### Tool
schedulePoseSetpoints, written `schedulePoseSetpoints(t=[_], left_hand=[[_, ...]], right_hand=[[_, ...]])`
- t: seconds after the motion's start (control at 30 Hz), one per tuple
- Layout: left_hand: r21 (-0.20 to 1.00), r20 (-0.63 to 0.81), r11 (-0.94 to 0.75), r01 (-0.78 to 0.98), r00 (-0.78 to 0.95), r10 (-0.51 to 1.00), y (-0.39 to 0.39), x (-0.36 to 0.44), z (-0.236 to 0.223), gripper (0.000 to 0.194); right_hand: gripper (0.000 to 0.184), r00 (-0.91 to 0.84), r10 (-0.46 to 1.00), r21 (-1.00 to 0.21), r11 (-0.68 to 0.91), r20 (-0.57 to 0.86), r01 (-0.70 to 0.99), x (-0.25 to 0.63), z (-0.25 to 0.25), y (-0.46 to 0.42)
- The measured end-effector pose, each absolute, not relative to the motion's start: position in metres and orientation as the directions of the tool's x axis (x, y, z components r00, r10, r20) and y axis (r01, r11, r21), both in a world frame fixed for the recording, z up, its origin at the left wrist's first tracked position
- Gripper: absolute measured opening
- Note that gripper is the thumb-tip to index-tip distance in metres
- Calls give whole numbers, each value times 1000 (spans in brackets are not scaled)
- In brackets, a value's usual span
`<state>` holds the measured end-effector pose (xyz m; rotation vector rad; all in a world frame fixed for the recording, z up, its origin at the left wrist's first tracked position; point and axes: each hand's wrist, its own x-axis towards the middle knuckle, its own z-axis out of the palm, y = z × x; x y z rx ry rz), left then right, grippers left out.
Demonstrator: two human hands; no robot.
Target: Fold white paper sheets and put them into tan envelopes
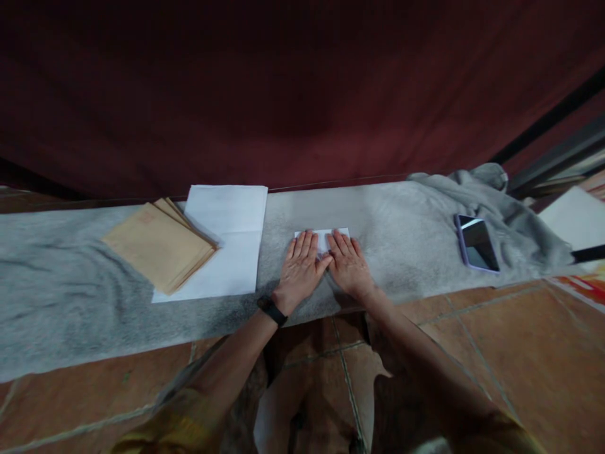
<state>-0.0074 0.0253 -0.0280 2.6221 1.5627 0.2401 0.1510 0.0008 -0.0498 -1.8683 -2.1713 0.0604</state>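
A small piece of folded white paper [322, 242] lies on the grey cloth in front of me, mostly covered by my hands. My left hand [301, 265] rests flat on its left half, fingers stretched out and pointing away from me. On the right half, my right hand [348, 261] is laid flat in the same way. The two thumbs meet at the paper's near side. Only the far edge and a strip in the middle of the paper show. A dark band [272, 310] is round my left wrist.
A stack of brown envelopes [158, 246] lies on large white sheets [236, 252] to the left. At the right, a phone [478, 243] sits on the grey cloth [401, 221], near its bunched end. Behind the cloth hangs a dark red curtain [283, 94]. Tiled floor [510, 334] lies below.
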Motion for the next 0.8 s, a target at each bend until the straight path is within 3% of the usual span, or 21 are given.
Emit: schedulePoseSetpoints(t=[0.33,0.8], left_hand=[[100,139,-414,905,399,906,30,-19,-37,70],[73,69,-345,936,340,938,34,-23,-29,71]], right_hand=[[63,-18,982,-209,57,187,976,167,-50,5],[60,52,992,-156,-33,117,987,184,-48,7]])
